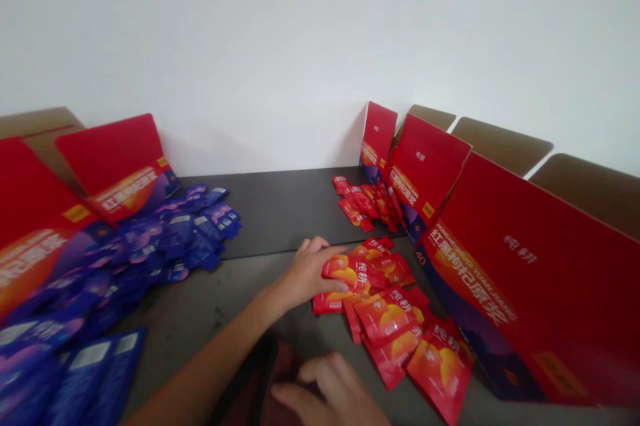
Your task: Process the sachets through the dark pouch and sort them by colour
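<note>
My left hand (310, 273) reaches in from the lower left to a pile of red sachets. Its thumb and fingers close around the left end of a red sachet (350, 273) with orange fruit printed on it. Other red sachets (387, 313) lie overlapping just to the right, some towards the front. At the bottom edge, my right hand (335, 389) hovers with fingers loosely curled and thumb apart; nothing shows between them. It is nearest to the front red sachets, without touching them.
Open red cartons (500, 273) stand along the right, more red cartons (115, 166) along the left. Blue sachets (175, 233) are heaped before the left cartons. A smaller red sachet heap (365, 203) lies farther back on the dark table (280, 206). A white wall (280, 66) rises behind.
</note>
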Action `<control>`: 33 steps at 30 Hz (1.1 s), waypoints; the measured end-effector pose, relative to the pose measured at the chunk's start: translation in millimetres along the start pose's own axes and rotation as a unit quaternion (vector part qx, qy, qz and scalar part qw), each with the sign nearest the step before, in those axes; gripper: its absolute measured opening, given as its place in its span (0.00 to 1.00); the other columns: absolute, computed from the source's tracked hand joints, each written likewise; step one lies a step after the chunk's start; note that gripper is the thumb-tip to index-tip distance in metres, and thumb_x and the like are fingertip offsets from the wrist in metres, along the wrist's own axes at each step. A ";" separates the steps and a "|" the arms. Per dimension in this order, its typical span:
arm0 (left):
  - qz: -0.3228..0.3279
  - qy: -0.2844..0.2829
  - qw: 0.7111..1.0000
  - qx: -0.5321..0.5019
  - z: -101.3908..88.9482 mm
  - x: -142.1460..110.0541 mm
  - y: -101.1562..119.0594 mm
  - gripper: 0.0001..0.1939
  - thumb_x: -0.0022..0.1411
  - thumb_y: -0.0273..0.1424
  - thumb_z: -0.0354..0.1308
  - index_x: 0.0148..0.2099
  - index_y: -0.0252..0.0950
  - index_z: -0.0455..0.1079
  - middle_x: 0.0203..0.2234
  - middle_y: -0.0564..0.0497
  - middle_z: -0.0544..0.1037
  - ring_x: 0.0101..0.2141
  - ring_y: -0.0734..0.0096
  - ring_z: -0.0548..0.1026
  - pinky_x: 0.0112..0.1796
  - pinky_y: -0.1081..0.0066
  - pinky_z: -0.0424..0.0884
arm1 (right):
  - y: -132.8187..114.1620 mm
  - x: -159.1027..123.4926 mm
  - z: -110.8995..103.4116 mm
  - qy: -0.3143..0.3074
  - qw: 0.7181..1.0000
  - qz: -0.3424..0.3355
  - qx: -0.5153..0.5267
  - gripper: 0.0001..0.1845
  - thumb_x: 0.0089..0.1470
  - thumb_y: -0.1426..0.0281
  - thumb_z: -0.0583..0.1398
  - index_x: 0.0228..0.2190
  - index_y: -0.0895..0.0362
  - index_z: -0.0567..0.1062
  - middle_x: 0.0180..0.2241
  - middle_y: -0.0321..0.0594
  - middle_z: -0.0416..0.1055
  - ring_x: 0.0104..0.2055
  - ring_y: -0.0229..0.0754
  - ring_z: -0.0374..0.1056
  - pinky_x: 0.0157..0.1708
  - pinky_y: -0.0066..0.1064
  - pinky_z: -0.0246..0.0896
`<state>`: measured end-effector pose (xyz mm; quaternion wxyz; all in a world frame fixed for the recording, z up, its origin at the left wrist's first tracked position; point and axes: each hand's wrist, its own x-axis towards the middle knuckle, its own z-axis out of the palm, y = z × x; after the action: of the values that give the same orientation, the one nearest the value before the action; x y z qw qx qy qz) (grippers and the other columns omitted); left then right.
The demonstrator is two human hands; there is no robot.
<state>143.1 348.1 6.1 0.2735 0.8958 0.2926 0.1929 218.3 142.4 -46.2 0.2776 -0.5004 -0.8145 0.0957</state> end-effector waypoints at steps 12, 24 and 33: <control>-0.083 -0.021 0.991 -0.107 -50.4 -13.3 1.2 0.20 0.66 0.49 0.54 0.35 0.36 0.68 0.26 0.55 0.73 0.28 0.71 0.70 0.27 0.74 0.61 | 7.3 13.1 -40.1 -0.124 0.990 0.005 0.068 0.28 0.55 0.66 0.67 0.56 0.48 0.70 0.50 0.38 0.73 0.50 0.47 0.68 0.51 0.36 0.68; -0.207 -0.091 0.964 -0.143 -132.1 -103.0 87.6 0.17 0.73 0.45 0.46 0.55 0.41 0.58 0.23 0.59 0.76 0.17 0.73 0.70 0.19 0.77 0.61 | 3.8 9.2 -95.7 -0.031 0.984 0.147 0.091 0.20 0.61 0.75 0.54 0.54 0.52 0.66 0.52 0.44 0.70 0.54 0.47 0.69 0.55 0.42 0.68; -0.205 -0.221 0.952 -0.051 -131.2 -130.9 125.0 0.13 0.73 0.38 0.47 0.36 0.42 0.68 0.15 0.62 0.71 0.17 0.72 0.76 0.22 0.78 0.62 | 8.3 11.8 -114.9 -0.006 0.984 0.173 0.050 0.16 0.63 0.73 0.53 0.52 0.54 0.64 0.51 0.49 0.70 0.52 0.49 0.71 0.51 0.46 0.70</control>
<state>30.3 230.2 159.0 0.4104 0.8217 0.3917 -0.0550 283.5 142.6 49.6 0.2770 -0.6183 -0.7117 0.1857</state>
